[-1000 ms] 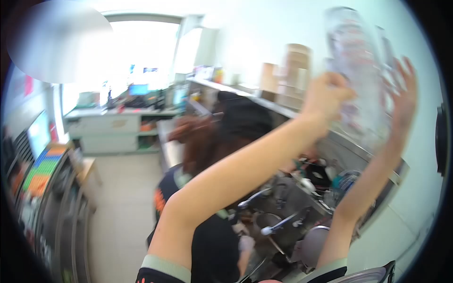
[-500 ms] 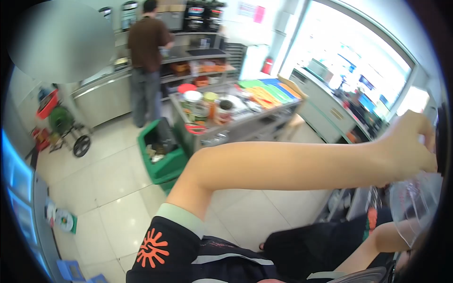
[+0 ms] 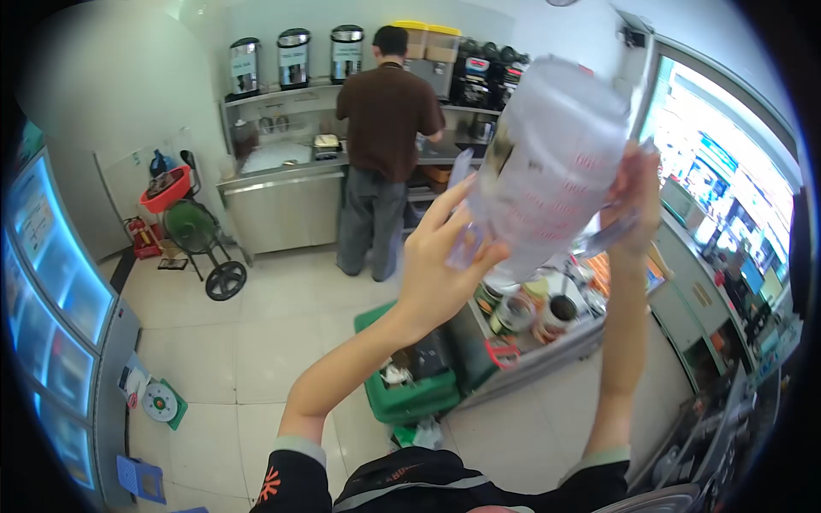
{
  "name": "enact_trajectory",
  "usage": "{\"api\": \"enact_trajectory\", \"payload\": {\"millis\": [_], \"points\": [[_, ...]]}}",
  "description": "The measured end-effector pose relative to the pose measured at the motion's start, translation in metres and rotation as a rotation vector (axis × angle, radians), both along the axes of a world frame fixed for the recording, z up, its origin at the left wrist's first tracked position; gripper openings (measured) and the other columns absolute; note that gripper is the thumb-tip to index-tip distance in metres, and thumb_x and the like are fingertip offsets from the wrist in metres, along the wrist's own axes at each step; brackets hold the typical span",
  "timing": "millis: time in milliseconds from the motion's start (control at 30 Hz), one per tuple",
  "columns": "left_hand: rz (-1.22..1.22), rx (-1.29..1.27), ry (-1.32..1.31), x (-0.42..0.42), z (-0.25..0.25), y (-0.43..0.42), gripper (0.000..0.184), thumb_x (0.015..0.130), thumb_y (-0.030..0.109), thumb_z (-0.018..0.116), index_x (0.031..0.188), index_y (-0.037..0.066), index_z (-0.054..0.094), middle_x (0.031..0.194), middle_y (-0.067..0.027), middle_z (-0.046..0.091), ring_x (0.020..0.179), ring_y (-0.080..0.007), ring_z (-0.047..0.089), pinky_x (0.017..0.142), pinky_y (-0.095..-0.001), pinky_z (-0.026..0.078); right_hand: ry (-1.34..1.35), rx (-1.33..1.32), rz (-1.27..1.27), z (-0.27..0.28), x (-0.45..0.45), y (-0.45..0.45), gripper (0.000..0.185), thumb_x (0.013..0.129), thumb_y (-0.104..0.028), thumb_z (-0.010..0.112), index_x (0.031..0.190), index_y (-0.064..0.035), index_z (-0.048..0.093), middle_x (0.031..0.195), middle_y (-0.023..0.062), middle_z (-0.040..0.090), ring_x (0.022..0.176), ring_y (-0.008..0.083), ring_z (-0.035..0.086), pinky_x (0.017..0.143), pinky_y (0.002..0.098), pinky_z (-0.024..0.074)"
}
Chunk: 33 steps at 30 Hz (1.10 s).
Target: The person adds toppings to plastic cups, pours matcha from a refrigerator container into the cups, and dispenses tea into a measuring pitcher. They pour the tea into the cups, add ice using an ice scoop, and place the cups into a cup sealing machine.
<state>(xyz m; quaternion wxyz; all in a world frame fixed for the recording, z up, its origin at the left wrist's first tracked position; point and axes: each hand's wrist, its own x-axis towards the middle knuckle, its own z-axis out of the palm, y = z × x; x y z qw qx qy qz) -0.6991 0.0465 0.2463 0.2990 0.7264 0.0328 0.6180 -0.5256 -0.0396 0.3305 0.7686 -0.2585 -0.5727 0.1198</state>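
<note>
A clear plastic measuring jug with red scale marks is raised before me, tilted and blurred by motion. My left hand is closed on its clear handle at the jug's left side. My right hand is at the opposite side with its fingers curled, partly hidden. By that palm a second clear plastic edge shows; I cannot tell whether it belongs to another jug.
Several jars stand on a steel worktable beneath my hands. A green bin stands beside it. A person in brown faces the back counter. Glass-door fridges line the left, near a kitchen scale.
My left arm has swung back from the far right. The clear jug has come up from the right edge to the front, with both hands at it. The view has turned right to left.
</note>
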Motion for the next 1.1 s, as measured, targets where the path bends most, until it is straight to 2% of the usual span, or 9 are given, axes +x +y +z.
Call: {"api": "enact_trajectory", "payload": {"millis": [67,133,400,600,700,767,900,1033,1100], "points": [[0.228,0.093,0.072,-0.024,-0.009,0.046,0.023,0.064,0.01,0.07,0.064,0.0,0.05,0.119,-0.019,0.044,0.099,-0.0299,0.052,0.079,-0.0307,0.042,0.132,-0.002,0.252,-0.029,0.006,0.087,0.039,0.089,-0.04,0.034,0.085,-0.0039,0.048,0.063,-0.0011,0.04,0.057,0.0064,0.039,0.052,0.0182,0.0319],[0.336,0.089,0.126,-0.049,-0.017,0.094,0.019,0.063,0.005,0.07,0.063,0.001,0.052,0.122,-0.0182,0.042,0.104,-0.0289,0.05,0.08,-0.0304,0.042,0.557,-0.015,0.183,-0.024,-0.055,0.149,0.041,0.088,-0.04,0.034,0.094,-0.0021,0.049,0.077,0.0047,0.052,0.073,0.0111,0.05,0.065,0.0241,0.0401],[0.574,0.093,0.364,-0.191,-0.059,0.247,0.02,0.058,-0.001,0.07,0.062,0.001,0.05,0.123,-0.0187,0.04,0.11,-0.0315,0.045,0.086,-0.0343,0.039,0.619,-0.318,0.725,-0.117,-0.148,0.388,0.042,0.088,-0.04,0.035,0.097,-0.0013,0.049,0.081,0.0059,0.053,0.078,0.0134,0.05,0.07,0.0266,0.0404],[0.523,-0.2,0.441,-0.316,-0.128,0.371,0.025,0.06,0.001,0.071,0.059,0.002,0.046,0.12,-0.022,0.043,0.11,-0.033,0.044,0.088,-0.0355,0.038,0.589,-0.37,0.74,-0.166,-0.21,0.552,0.043,0.088,-0.04,0.035,0.099,-0.0007,0.049,0.084,0.0068,0.053,0.082,0.015,0.051,0.073,0.0286,0.0406],[0.488,-0.294,0.514,-0.378,-0.174,0.431,0.028,0.06,0.002,0.071,0.057,0.003,0.044,0.12,-0.0223,0.042,0.104,-0.0284,0.05,0.086,-0.0336,0.039,0.416,-0.322,0.638,-0.185,-0.218,0.586,0.04,0.088,-0.037,0.037,0.095,-0.0001,0.05,0.069,0.0018,0.049,0.065,0.0095,0.048,0.059,0.0231,0.0395],[0.509,-0.616,0.427,-0.407,-0.207,0.463,0.022,0.062,0.005,0.071,0.064,0.0,0.049,0.109,-0.0174,0.052,0.07,-0.0147,0.054,0.07,-0.0274,0.043,0.297,-0.306,0.739,-0.216,-0.201,0.608,0.036,0.088,-0.034,0.039,0.094,0.0001,0.049,0.063,0.0001,0.047,0.057,0.0073,0.045,0.053,0.0214,0.038],[0.469,-0.803,0.282,-0.443,-0.257,0.549,0.023,0.061,0.005,0.071,0.064,0.0,0.05,0.106,-0.0146,0.054,0.061,-0.0069,0.047,0.062,-0.0245,0.042,0.114,-1.027,0.507,-0.271,-0.215,0.656,0.02,0.085,-0.023,0.049,0.096,-0.0075,0.047,0.057,-0.0025,0.04,0.045,0.0035,0.033,0.04,0.0179,0.0292],[0.48,-0.934,-0.102,-0.45,-0.266,0.626,0.022,0.064,0.005,0.07,0.067,0.003,0.048,0.097,-0.0092,0.054,0.063,-0.0064,0.047,0.059,-0.0221,0.041,0.019,-1.719,1.083,-0.368,-0.247,0.757,0.018,0.083,-0.021,0.052,0.092,-0.0065,0.045,0.056,-0.0025,0.041,0.042,0.0049,0.034,0.036,0.0187,0.0256],[0.52,-1.021,-0.182,-0.451,-0.258,0.665,0.023,0.065,0.004,0.069,0.068,0.004,0.046,0.088,-0.0066,0.055,0.063,-0.0064,0.047,0.061,-0.0224,0.041,-0.278,-1.604,1.243,-0.4,-0.29,0.804,0.015,0.083,-0.02,0.052,0.088,-0.0064,0.046,0.06,-0.002,0.046,0.045,0.0041,0.036,0.037,0.0185,0.0259]]}}
